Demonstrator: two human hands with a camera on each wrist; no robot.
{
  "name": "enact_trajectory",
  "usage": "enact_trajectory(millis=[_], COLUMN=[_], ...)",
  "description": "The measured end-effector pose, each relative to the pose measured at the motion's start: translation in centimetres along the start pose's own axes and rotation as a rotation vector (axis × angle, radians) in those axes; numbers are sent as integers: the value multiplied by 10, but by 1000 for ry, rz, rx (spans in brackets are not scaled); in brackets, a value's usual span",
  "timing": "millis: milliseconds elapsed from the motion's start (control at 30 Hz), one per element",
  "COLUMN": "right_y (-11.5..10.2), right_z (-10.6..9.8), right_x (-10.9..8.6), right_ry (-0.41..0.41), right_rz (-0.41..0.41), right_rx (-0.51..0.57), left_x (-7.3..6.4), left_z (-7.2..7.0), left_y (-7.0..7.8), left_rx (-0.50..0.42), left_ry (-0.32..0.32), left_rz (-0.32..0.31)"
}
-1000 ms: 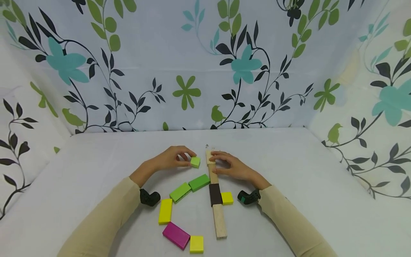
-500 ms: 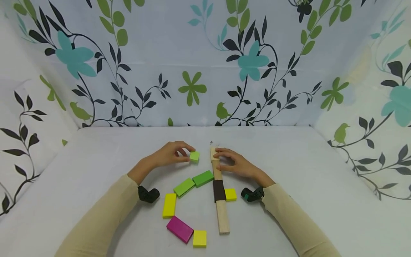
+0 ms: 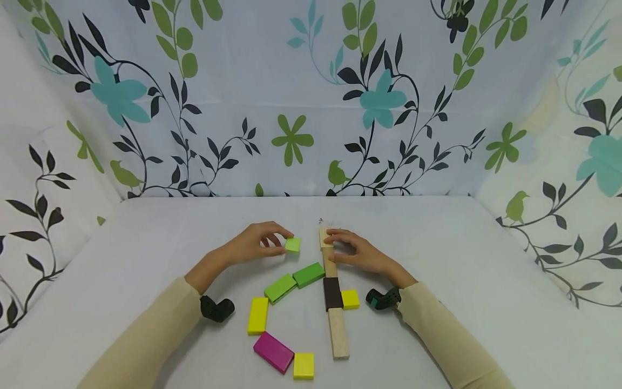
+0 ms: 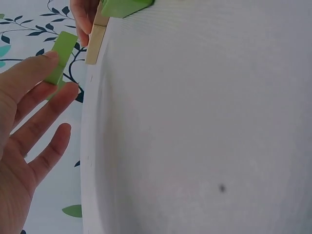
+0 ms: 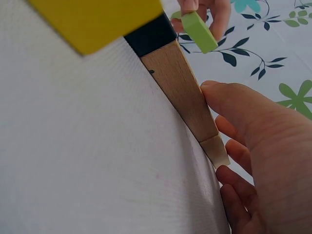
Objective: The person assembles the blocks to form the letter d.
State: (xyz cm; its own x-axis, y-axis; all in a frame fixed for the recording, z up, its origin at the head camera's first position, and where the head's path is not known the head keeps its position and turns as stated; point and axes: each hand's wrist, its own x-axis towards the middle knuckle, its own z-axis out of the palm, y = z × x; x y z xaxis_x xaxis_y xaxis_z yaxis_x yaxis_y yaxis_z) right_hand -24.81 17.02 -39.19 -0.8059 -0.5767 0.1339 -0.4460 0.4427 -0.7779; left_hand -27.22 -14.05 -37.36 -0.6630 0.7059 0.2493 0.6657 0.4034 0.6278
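Note:
In the head view my left hand pinches a small light-green block between thumb and fingers, above the far part of the table. In the left wrist view more of the same green shows behind the fingers. My right hand rests with loosely bent fingers at the far end of a straight row of blocks. Its fingertips touch the pale end block, and its thumb lies along the side of the wooden block nearer me. A dark brown block and another pale wooden block continue the row.
A curve of blocks runs from the row leftward: a green block, a lighter green block, a yellow block, a magenta block and a yellow square block. Another yellow block adjoins the brown one. Patterned cloth hangs behind.
The left hand with the light-green block has shifted slightly left, away from the row. The right hand stays at the row's far end; the head view has shifted a little.

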Motion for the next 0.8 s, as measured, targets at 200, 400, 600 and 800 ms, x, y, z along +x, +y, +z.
enact_trajectory(millis=[200,400,600,800], right_y=[-10,10,28,27], right_z=[0,2,2,0], right_x=[-4,3,8,6], right_ry=[0,-1,2,5], right_rz=[-15,4,-12,-19], right_rx=[-2,-11,-14,-14], left_x=[-6,-11,-14,-19], left_z=[3,5,6,8], left_y=[5,10,14,21], left_rx=[-13,-8,-3,-9], left_ry=[-11,-14,-15,-5], left_rz=[-11,-8,9,29])
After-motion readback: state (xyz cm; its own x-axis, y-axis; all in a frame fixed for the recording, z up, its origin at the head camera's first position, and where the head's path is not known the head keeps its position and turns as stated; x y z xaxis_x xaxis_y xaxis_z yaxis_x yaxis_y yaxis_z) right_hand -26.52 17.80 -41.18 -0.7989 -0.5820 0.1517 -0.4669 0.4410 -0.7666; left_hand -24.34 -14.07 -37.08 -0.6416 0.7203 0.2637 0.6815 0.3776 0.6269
